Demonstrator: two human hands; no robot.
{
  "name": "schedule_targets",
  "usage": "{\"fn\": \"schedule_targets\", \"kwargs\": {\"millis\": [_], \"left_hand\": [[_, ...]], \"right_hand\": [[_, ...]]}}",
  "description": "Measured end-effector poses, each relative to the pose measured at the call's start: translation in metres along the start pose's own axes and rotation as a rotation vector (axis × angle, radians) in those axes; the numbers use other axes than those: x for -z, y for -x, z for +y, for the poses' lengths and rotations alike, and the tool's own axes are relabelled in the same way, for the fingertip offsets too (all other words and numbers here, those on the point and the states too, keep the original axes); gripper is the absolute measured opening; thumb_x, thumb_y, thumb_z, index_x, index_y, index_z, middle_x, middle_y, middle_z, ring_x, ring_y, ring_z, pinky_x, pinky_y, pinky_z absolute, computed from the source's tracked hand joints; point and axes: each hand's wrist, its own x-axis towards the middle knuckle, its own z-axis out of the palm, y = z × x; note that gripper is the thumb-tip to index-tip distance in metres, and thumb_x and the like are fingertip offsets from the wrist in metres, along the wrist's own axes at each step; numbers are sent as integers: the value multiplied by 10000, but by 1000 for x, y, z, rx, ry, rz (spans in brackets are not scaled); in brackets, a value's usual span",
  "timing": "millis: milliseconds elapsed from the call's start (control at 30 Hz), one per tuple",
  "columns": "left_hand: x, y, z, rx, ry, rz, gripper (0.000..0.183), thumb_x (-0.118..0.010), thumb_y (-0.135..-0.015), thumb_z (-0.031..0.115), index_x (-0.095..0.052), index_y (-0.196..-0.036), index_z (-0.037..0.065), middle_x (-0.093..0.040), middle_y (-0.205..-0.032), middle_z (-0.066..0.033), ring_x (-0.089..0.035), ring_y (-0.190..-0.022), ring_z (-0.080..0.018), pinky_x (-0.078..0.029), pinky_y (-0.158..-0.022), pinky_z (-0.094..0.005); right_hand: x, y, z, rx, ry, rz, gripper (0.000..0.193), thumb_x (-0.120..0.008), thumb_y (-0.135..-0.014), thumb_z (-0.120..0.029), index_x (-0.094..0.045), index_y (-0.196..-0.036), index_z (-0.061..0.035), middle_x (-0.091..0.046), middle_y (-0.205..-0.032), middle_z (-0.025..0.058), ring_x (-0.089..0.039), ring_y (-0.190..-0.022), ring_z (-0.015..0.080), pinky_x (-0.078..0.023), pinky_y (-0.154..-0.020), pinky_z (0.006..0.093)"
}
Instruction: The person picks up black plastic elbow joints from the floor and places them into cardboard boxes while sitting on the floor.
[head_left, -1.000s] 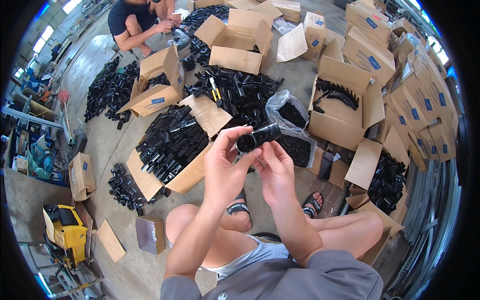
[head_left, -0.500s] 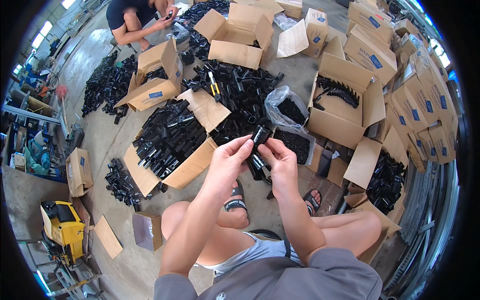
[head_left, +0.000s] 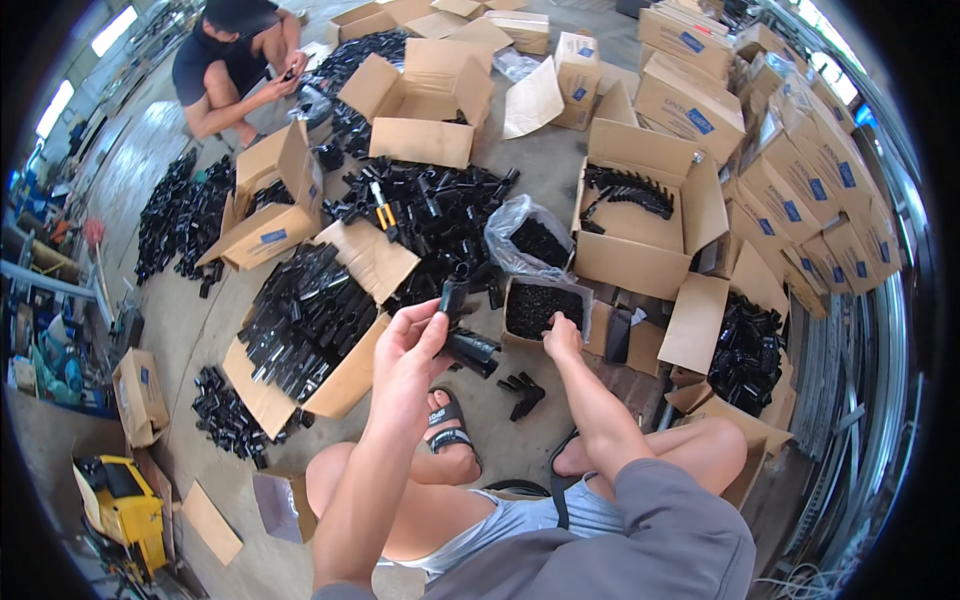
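My left hand (head_left: 408, 345) is closed round a black angled tube fitting (head_left: 472, 352), held up in front of me with one socket pointing up and the other toward the right. My right hand (head_left: 562, 338) reaches down into a small open box (head_left: 508, 325) of tiny black parts (head_left: 535, 308). Its fingertips are drawn together at the near right part of that box, and what they pinch, if anything, is too small to make out. Beyond it stands a clear plastic bag (head_left: 498, 232) of similar small black pieces.
A heap of black fittings (head_left: 430, 205) with a yellow-handled tool (head_left: 383, 212) lies ahead. An opened carton (head_left: 350, 375) of black tubes is on the left, a carton (head_left: 640, 258) with a row of fittings on the right. Another person (head_left: 235, 75) crouches far left. Stacked cartons (head_left: 790, 200) stand right.
My right hand has let go of the fitting and moved right, down to the box of small parts. My left hand keeps the fitting, slightly further left. The view has shifted right.
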Motion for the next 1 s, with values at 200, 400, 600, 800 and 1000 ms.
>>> {"fn": "schedule_targets", "kwargs": {"millis": [200, 400, 600, 800, 1000], "left_hand": [[2, -5, 0, -48, -55, 43, 264, -628, -1019, 183, -588, -1249, 58, -666, -1103, -21, -621, -988, -90, -540, -855, -323], [-2, -9, -8, -119, -122, 53, 278, -633, -1015, 148, -582, -1265, 39, -665, -1122, -34, -629, -994, -94, -555, -885, -323], [-2, -10, -4, -144, -108, 81, 257, -653, -1008, 160, -602, -1229, 39, -638, -1109, -18, -609, -967, -81, -528, -827, -274], [1, -11, -8, -135, -78, 63, 251, -654, -1006, 151, -603, -1228, 46, -633, -1121, -27, -605, -993, -90, -537, -854, -290], [3, -12, -16, -283, -42, 91, 274, -681, -986, 128, -629, -1237, 32, -696, -1055, -28, -650, -888, -92, -537, -712, -247]], "right_hand": [[-9, -11, 4, -68, -24, 3, 186, -745, -810, -111, -713, -993, -103, -722, -1084, 188, -683, -1065, 383, -549, -901, 486], [-14, -9, 6, -57, 21, 37, 196, -631, -812, -10, -708, -983, -67, -718, -1066, 209, -681, -1059, 391, -545, -915, 495], [-1, 6, -1, 129, -157, 279, 172, -629, -846, 0, -701, -997, -40, -720, -1016, 195, -698, -937, 374, -559, -865, 450], [43, 32, -30, 17, -1134, -71, 230, -641, -948, -42, -701, -1169, -20, -730, -983, 109, -719, -909, 222, -583, -783, 307], [82, 73, -50, -197, -1790, -485, 179, -608, -965, 20, -640, -1141, 5, -687, -1082, 134, -688, -1065, 243, -587, -936, 332]]}}
